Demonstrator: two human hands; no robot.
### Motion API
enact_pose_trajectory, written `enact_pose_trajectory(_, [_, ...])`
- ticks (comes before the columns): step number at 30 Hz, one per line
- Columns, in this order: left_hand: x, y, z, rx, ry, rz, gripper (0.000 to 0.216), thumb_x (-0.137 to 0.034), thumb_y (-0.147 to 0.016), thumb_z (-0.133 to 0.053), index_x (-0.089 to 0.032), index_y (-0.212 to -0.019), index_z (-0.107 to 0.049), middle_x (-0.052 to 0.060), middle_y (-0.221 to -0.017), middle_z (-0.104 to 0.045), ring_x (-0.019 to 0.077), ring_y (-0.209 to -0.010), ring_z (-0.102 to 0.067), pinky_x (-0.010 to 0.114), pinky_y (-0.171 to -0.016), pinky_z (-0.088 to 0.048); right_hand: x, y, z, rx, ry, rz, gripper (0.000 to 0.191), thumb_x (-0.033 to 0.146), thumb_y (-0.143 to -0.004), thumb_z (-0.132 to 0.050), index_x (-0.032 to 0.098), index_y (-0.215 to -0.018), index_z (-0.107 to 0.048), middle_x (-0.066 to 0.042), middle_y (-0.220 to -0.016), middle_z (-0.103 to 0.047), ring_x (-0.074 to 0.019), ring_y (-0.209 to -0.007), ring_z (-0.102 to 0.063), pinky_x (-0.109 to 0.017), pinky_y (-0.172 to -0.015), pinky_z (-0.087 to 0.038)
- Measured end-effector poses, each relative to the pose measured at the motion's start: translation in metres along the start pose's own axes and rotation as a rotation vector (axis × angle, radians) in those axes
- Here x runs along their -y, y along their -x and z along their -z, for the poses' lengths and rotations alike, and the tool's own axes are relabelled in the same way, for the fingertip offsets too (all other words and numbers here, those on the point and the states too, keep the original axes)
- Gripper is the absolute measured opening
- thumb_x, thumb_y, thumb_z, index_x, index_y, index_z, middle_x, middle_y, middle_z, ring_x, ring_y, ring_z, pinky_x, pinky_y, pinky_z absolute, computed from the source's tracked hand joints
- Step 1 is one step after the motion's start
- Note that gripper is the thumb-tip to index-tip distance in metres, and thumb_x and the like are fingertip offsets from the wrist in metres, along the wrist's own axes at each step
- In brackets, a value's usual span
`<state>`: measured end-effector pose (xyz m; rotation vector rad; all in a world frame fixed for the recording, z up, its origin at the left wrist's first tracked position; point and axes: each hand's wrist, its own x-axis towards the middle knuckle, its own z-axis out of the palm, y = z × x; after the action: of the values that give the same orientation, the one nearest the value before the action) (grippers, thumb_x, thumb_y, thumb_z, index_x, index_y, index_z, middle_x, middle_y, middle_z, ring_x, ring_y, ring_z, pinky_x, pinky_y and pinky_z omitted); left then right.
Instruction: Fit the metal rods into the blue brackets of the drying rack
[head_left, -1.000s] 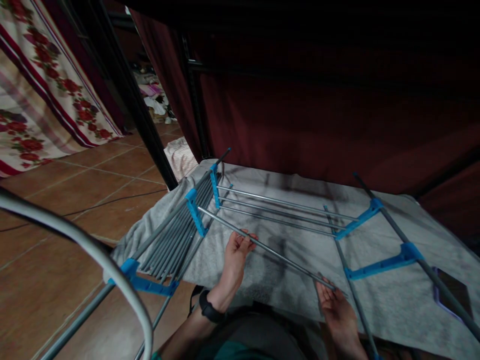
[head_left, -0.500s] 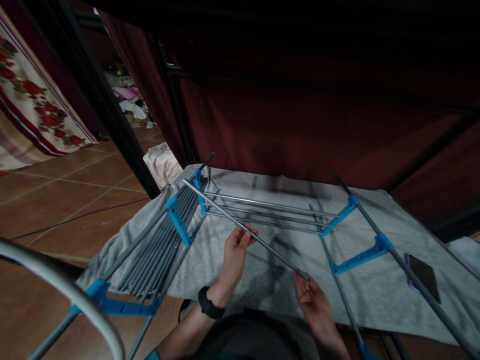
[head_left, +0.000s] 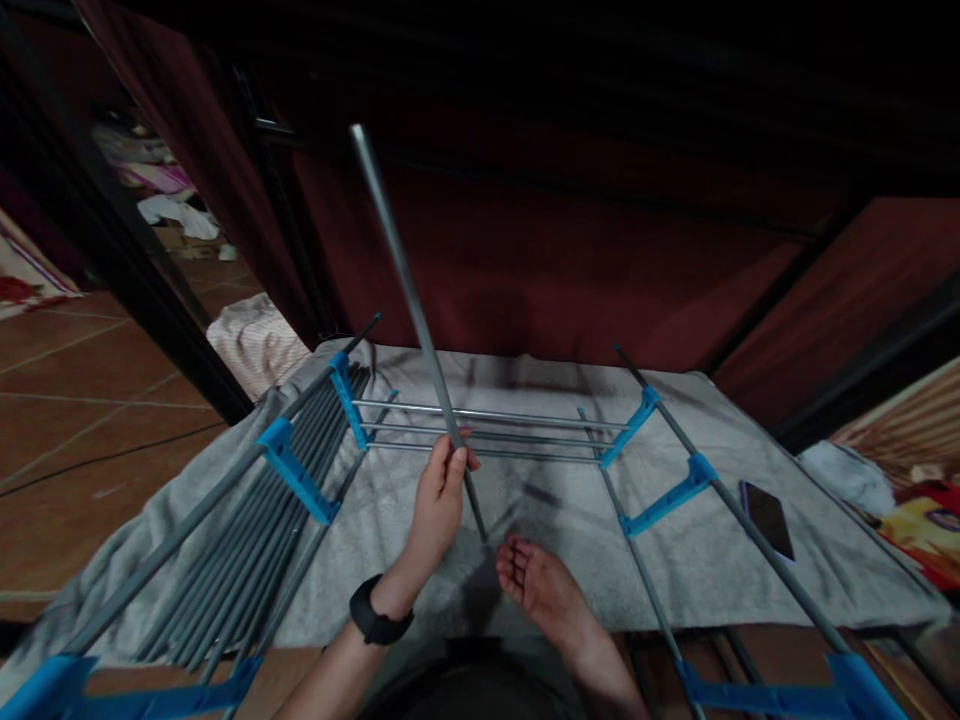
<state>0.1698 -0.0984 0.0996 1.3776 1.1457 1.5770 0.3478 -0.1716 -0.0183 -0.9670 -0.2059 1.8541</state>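
My left hand (head_left: 439, 500), with a black band on its wrist, is closed around a long grey metal rod (head_left: 401, 270). The rod stands nearly upright, its top leaning away to the left and its lower end near my right palm. Just below that end, my right hand (head_left: 536, 590) lies palm up with loosely curled fingers and holds nothing. Both hands hover over a grey towel (head_left: 540, 510). On the towel lies a partly built drying rack (head_left: 487, 430) of grey rods and blue plastic connectors. A bundle of loose grey rods (head_left: 262, 540) lies to the left of my left hand.
A dark phone (head_left: 766, 518) lies on the towel at the right. Dark red cloth (head_left: 570, 260) hangs behind the rack. Brown floor tiles (head_left: 82, 410) lie to the left, with a black post (head_left: 120, 270) and a pale folded cloth (head_left: 255, 345) beside it.
The rod has swung from lying across the rack to nearly upright in my left hand. My right hand has let go of its end and now lies under it.
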Motion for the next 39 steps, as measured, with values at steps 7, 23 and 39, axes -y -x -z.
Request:
enact_pose_trajectory(7, [-0.028, -0.027, -0.012, 0.183, -0.040, -0.064, 0.034, -0.047, -0.105, -0.051, -0.022, -0.123, -0.067, -0.001, -0.079, -0.060, 0.0194, -0.077, -0.058, 0.033, -0.077, -0.049, 0.060, -0.007, -0.008, -0.137, 0.073, 0.317, 0.025, 0.026, -0.069, -0.086, 0.021, -0.090, -0.075, -0.006, -0.088, -0.080, -0.0203, -0.077, -0.072, -0.035, -0.077, -0.058])
enact_pose_trajectory(23, [0.105, -0.044, 0.049, 0.514, -0.855, -0.257, 0.047, -0.029, -0.105, -0.038, -0.024, -0.136, -0.074, 0.014, -0.116, -0.075, 0.0313, -0.108, -0.071, 0.048, -0.099, -0.056, 0.100, -0.044, 0.002, -0.128, 0.148, 0.507, 0.037, 0.031, -0.070, -0.089, 0.023, -0.102, -0.073, -0.005, -0.098, -0.084, -0.0210, -0.086, -0.076, -0.037, -0.082, -0.060])
enact_pose_trajectory(39, [0.146, -0.043, 0.048, 0.643, -1.212, -0.256, 0.063, -0.008, -0.097, -0.031, -0.023, -0.142, -0.073, 0.014, -0.119, -0.077, 0.0297, -0.108, -0.073, 0.043, -0.098, -0.052, 0.119, -0.082, 0.051, -0.326, -0.049, 0.558, 0.021, 0.024, -0.085, -0.083, 0.025, -0.082, -0.063, 0.004, -0.072, -0.074, -0.0147, -0.074, -0.073, -0.028, -0.079, -0.061])
